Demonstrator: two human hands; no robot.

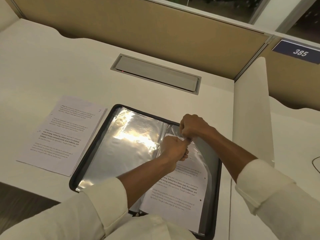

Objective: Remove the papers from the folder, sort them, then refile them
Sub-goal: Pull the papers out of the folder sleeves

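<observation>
Edges, room: the open folder (90,153) lies at the desk's (52,66) front edge, its right side close beside a white divider (251,118). Bare desk runs back to the cable hatch (155,73).
Hands: left hand (173,149) and right hand (192,127), fingers curled, pinch the clear pocket's (199,158) top edge.
Papers: loose stack (60,135) just left of the folder; a printed sheet (180,196) in the pocket.
Hidden: fingertips are hard to make out; glare whitens the left page; the shirt covers the folder's near edge.
Around: number plate 385 (299,52).

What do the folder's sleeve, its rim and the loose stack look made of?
The sleeve looks like thin clear plastic film, glossy: it shows strong glare and wrinkles. The folder rim is black and matte, perhaps fabric or soft plastic; I cannot tell which. The loose stack is matte white printed paper.
</observation>
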